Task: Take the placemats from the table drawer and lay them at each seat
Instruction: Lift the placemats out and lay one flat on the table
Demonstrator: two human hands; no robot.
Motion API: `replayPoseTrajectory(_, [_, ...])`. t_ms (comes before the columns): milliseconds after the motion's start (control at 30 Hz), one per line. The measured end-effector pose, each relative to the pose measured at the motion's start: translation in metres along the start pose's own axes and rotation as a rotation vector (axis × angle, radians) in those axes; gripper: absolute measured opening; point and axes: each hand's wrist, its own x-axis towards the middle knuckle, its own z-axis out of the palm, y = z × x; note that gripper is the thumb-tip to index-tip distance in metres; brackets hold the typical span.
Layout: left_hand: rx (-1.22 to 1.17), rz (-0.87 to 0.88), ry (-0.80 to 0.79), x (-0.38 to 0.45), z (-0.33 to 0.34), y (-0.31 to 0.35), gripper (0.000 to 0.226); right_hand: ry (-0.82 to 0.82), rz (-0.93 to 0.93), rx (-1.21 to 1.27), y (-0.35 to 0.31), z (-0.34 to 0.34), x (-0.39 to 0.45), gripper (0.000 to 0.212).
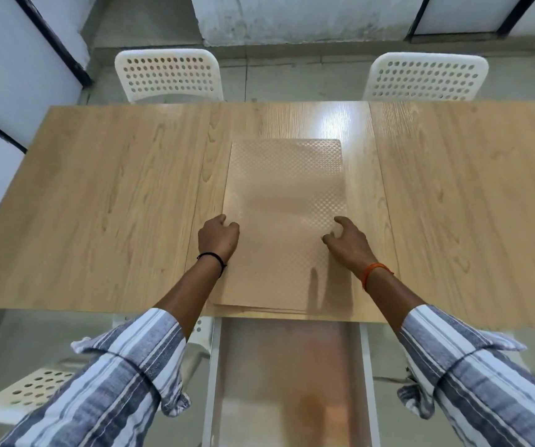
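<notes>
A stack of translucent, dotted placemats [287, 188] lies in the middle of the wooden table [98, 195], reaching from the near edge toward the centre. My left hand [218, 237] rests at the stack's left edge with the fingers curled. My right hand [347, 239] hovers over the stack's right side, fingers spread and bent, holding nothing. Below the table's near edge the white drawer [287, 382] stands pulled out, its bottom showing. Whether the left hand's fingertips pinch a mat edge is hidden.
Two white perforated chairs stand at the far side, one left [166, 75] and one right [426, 77]. Another white chair [30, 393] sits at the near left beside the drawer. Walls and black-framed panels surround the table.
</notes>
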Motion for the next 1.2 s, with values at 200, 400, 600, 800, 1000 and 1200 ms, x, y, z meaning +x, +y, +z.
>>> replayPoseTrajectory(200, [-0.194,0.002,0.065,0.013,-0.009,0.005,0.034,0.061,0.039,0.049,0.002,-0.002,0.002,0.058])
replayPoseTrajectory(400, [-0.378,-0.131,-0.193,0.033,-0.026,0.001,0.020,0.192,0.225,0.576,0.016,-0.017,0.022,0.051])
replayPoseTrajectory(600, [-0.370,-0.040,-0.400,0.034,-0.052,0.005,0.019,0.020,0.209,0.531,0.006,-0.031,0.026,0.014])
replayPoseTrajectory(800, [-0.369,-0.057,-0.384,0.036,-0.044,0.005,0.013,-0.007,0.251,0.407,0.004,-0.010,0.023,0.056])
replayPoseTrajectory(1000, [-0.374,0.006,-0.278,0.031,-0.041,0.000,0.035,0.104,0.127,0.352,0.015,-0.010,0.012,0.020])
replayPoseTrajectory(1200, [-0.437,0.055,-0.426,0.018,-0.035,0.019,0.008,0.258,0.066,0.264,0.026,-0.052,0.011,0.010])
